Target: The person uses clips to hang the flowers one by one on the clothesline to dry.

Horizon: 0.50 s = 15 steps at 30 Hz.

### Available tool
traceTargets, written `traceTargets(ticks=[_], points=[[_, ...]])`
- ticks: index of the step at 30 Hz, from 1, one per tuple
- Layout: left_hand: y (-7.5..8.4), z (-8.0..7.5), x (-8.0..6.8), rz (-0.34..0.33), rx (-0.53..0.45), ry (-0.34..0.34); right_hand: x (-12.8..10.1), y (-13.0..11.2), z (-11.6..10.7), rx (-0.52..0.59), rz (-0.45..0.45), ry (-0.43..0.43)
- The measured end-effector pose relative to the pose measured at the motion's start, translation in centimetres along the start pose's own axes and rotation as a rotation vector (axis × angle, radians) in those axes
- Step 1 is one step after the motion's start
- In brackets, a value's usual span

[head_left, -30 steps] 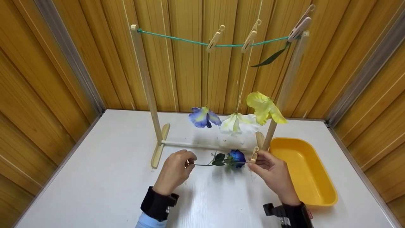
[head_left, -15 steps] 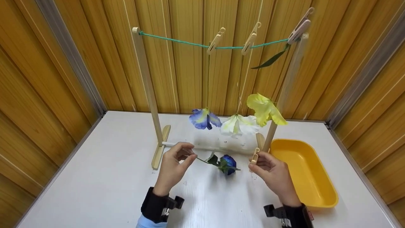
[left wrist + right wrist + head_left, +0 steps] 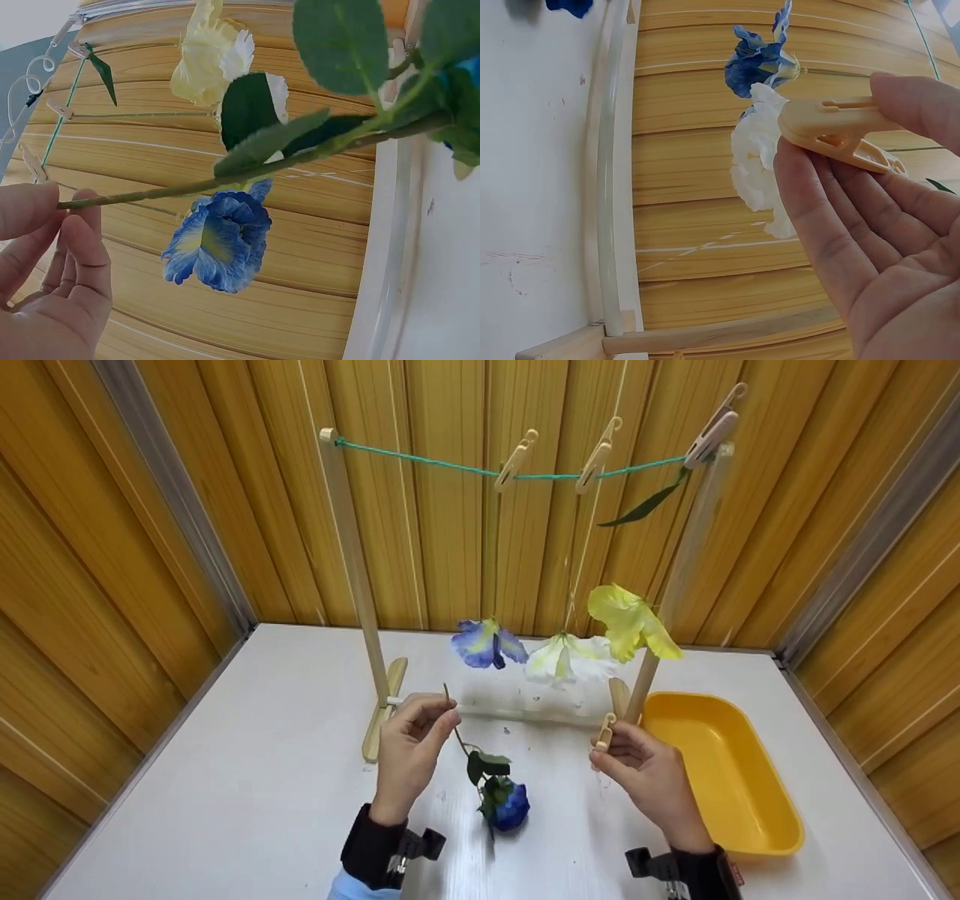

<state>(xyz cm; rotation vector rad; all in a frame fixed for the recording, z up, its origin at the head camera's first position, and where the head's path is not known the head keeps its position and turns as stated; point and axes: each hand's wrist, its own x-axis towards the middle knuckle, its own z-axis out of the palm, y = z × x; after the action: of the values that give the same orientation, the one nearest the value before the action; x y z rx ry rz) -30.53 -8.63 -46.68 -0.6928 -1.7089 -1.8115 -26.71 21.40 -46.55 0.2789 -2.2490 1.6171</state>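
Note:
My left hand [image 3: 411, 742] pinches the stem of a blue artificial rose [image 3: 510, 807] near its end. The bloom hangs down over the white table, with dark green leaves [image 3: 486, 765] along the stem. In the left wrist view the thumb and fingertips hold the tip of the stem [image 3: 150, 193]. My right hand [image 3: 651, 769] holds a cream clothespin [image 3: 605, 733] between thumb and fingers. Its plastic body [image 3: 832, 124] shows closely in the right wrist view. Behind the hands, a purple flower [image 3: 489, 643], a white flower [image 3: 568, 656] and a yellow flower [image 3: 630, 621] hang upside down.
A wooden rack [image 3: 352, 562] carries a green cord [image 3: 420, 459] with clothespins [image 3: 517, 461] on it. From the pink clothespin [image 3: 711, 437] at its right end droops a long leaf [image 3: 643, 508]. A yellow tray [image 3: 726, 772] stands at the right.
The rose, earlier level between both hands, has swung away from the right hand and now hangs bloom down from my left hand. The right hand with the clothespin has hardly moved.

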Motion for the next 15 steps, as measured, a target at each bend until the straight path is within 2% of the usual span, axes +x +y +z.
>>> traceTargets(ticks=[6,9,15], points=[[0.1,0.1,0.0,-0.018,0.100,-0.027,0.0,-0.3,0.5,0.013,-0.015,-0.015],[0.3,0.1,0.0,-0.043,0.102,-0.035,0.1,-0.5,0.9,0.017,-0.020,-0.031],[0.8,0.0,0.1,-0.032,0.107,-0.036,0.8,-1.4,1.3,-0.001,-0.038,-0.043]])
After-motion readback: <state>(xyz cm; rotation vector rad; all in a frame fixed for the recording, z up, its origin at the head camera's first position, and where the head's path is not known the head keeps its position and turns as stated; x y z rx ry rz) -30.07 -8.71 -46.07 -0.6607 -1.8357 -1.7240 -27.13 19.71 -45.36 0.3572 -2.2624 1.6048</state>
